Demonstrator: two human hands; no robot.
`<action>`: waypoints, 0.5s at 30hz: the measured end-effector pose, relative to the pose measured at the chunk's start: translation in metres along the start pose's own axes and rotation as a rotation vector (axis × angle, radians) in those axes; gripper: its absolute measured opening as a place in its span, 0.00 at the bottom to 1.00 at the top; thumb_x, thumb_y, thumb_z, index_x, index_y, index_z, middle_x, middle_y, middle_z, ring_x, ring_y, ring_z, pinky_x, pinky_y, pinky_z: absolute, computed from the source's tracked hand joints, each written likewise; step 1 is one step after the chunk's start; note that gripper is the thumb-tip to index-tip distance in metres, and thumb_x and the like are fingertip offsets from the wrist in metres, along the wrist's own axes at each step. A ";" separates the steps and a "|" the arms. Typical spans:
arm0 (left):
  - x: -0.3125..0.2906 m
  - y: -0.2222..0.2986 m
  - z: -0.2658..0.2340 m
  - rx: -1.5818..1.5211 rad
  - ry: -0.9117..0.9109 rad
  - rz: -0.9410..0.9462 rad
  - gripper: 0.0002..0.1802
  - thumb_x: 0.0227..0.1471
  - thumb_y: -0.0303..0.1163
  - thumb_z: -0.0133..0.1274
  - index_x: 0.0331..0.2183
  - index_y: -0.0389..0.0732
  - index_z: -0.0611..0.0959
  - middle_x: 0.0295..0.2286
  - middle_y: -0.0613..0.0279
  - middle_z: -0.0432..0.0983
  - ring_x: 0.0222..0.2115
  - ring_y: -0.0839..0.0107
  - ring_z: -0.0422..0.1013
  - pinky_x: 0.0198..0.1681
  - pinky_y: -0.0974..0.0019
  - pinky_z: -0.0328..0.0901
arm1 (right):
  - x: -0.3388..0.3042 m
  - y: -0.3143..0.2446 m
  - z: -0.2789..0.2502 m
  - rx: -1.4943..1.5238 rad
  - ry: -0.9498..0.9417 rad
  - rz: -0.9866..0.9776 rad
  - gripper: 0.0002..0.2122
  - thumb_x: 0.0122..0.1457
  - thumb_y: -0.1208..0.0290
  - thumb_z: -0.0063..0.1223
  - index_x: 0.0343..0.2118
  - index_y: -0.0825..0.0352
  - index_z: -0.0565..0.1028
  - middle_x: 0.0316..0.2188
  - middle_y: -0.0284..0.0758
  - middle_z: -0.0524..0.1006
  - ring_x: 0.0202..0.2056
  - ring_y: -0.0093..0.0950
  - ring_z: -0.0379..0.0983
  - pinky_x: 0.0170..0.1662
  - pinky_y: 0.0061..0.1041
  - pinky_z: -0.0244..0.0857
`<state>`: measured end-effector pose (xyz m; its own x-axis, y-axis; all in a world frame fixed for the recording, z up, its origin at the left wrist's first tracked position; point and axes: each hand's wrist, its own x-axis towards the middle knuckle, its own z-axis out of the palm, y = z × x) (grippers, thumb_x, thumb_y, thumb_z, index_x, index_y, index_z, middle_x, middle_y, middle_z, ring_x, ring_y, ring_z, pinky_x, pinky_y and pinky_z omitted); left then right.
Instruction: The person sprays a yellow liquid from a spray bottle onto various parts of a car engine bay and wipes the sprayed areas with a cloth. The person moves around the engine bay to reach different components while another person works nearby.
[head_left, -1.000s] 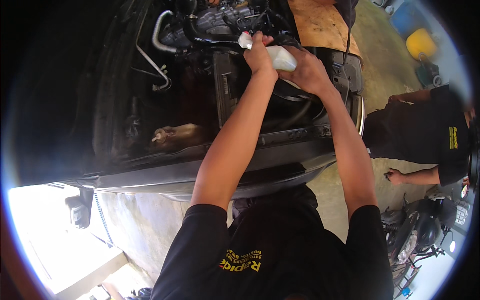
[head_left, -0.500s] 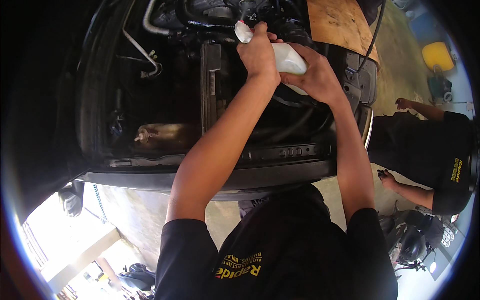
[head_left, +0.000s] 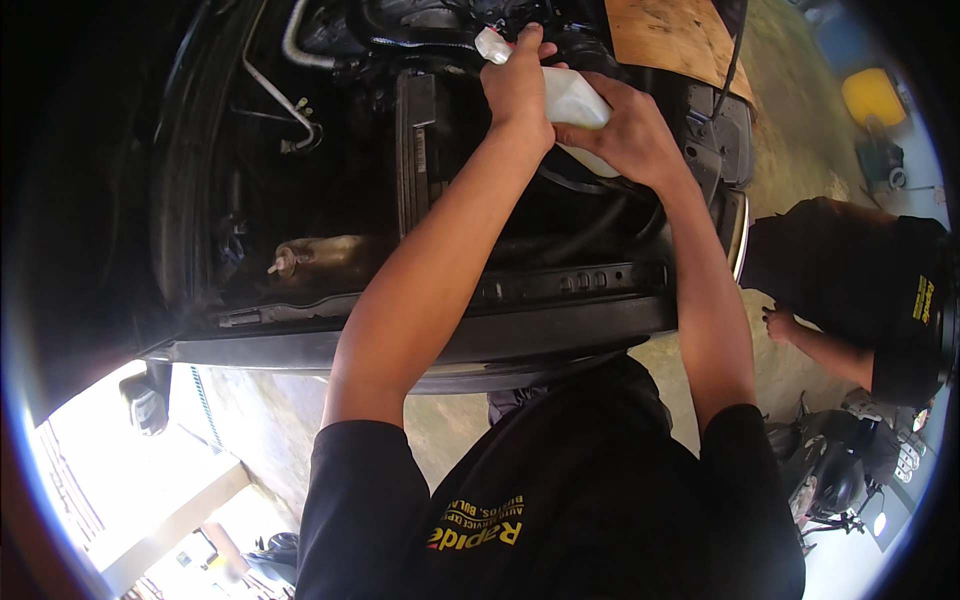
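An open engine bay [head_left: 330, 180] fills the upper half of the frame, above a concrete floor [head_left: 800, 130] where a second person [head_left: 860, 290] crouches at right. At top centre, the left hand [head_left: 517, 90] and right hand [head_left: 625, 135] both grasp a white plastic bottle [head_left: 570, 100], tilted, its cap [head_left: 492, 45] pointing upper left.

The bottle [head_left: 572, 100] I hold is milky white. My shirt [head_left: 560, 500] is black with yellow lettering. At upper right, a brown board [head_left: 665, 35] and a yellow container [head_left: 873, 95].
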<state>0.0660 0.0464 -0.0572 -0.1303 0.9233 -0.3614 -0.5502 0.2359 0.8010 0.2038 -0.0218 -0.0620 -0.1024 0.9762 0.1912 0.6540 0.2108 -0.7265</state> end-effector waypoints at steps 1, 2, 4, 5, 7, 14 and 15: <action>-0.002 -0.002 0.002 -0.002 0.005 0.015 0.20 0.60 0.37 0.62 0.44 0.35 0.72 0.26 0.58 0.78 0.24 0.65 0.76 0.30 0.59 0.75 | 0.002 0.004 -0.002 0.005 -0.016 -0.007 0.31 0.46 0.55 0.76 0.54 0.65 0.81 0.42 0.48 0.85 0.45 0.46 0.83 0.51 0.41 0.75; -0.004 -0.002 0.004 -0.003 0.010 0.030 0.20 0.60 0.37 0.62 0.44 0.35 0.72 0.26 0.59 0.77 0.24 0.65 0.76 0.30 0.59 0.75 | 0.002 0.007 -0.003 0.011 -0.032 -0.014 0.31 0.46 0.55 0.76 0.54 0.64 0.81 0.42 0.48 0.85 0.45 0.46 0.83 0.51 0.41 0.75; 0.002 -0.003 0.000 -0.028 0.028 -0.009 0.20 0.61 0.37 0.63 0.44 0.35 0.72 0.27 0.58 0.78 0.23 0.65 0.76 0.31 0.59 0.75 | 0.000 0.005 0.000 0.016 -0.024 -0.017 0.31 0.47 0.55 0.76 0.53 0.64 0.82 0.42 0.47 0.85 0.44 0.46 0.83 0.51 0.41 0.75; 0.005 -0.003 -0.001 -0.041 0.038 -0.029 0.21 0.61 0.38 0.63 0.44 0.36 0.72 0.27 0.58 0.79 0.23 0.66 0.76 0.31 0.59 0.75 | 0.000 0.004 0.001 0.020 -0.020 -0.019 0.30 0.47 0.55 0.76 0.53 0.63 0.82 0.41 0.47 0.85 0.44 0.46 0.83 0.51 0.42 0.75; 0.002 -0.002 0.000 0.001 0.027 -0.048 0.21 0.61 0.38 0.63 0.45 0.35 0.72 0.27 0.58 0.79 0.24 0.66 0.77 0.31 0.60 0.75 | -0.001 0.001 -0.001 0.003 -0.048 0.031 0.31 0.46 0.55 0.76 0.53 0.63 0.82 0.42 0.45 0.86 0.44 0.46 0.83 0.51 0.41 0.75; -0.003 -0.004 0.005 0.011 0.057 -0.050 0.20 0.61 0.39 0.63 0.44 0.36 0.74 0.29 0.58 0.80 0.26 0.66 0.78 0.32 0.58 0.75 | 0.000 0.007 -0.004 0.016 -0.040 -0.014 0.31 0.46 0.55 0.77 0.53 0.63 0.82 0.41 0.45 0.86 0.44 0.44 0.84 0.51 0.40 0.76; -0.003 -0.001 0.003 0.001 0.066 -0.074 0.21 0.61 0.38 0.63 0.45 0.35 0.72 0.29 0.58 0.80 0.25 0.67 0.77 0.32 0.61 0.75 | 0.000 0.005 -0.004 0.012 -0.046 0.004 0.31 0.46 0.55 0.77 0.53 0.63 0.82 0.41 0.45 0.86 0.44 0.44 0.84 0.51 0.40 0.76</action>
<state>0.0696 0.0448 -0.0553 -0.1438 0.8812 -0.4504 -0.5596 0.3030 0.7714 0.2099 -0.0213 -0.0628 -0.1341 0.9784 0.1576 0.6459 0.2069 -0.7349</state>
